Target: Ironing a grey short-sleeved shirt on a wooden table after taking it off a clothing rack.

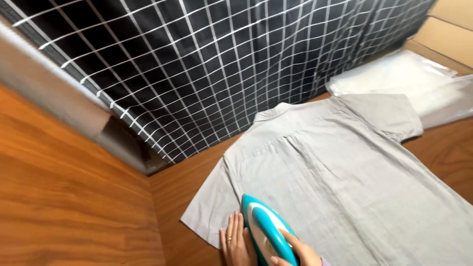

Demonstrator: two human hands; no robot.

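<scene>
At the near edge of the grey short-sleeved shirt (335, 182), the right hand (298, 253) wraps the handle of a teal and white iron (263, 231), fingers curled shut around it, thumb tip showing low beside the handle. The iron rests flat on the shirt's back panel, nose pointing toward the collar. Just left of the iron, touching its side, the left hand (236, 244) lies palm-down on the shirt, fingers straight and pressed together, a ring on one. The shirt lies spread back-up on the wooden bench (177, 192), collar away from the person. Beyond the shirt's far sleeve lie clear plastic bags (409, 79). Behind the collar hangs a black cloth with a white grid (221, 64).
</scene>
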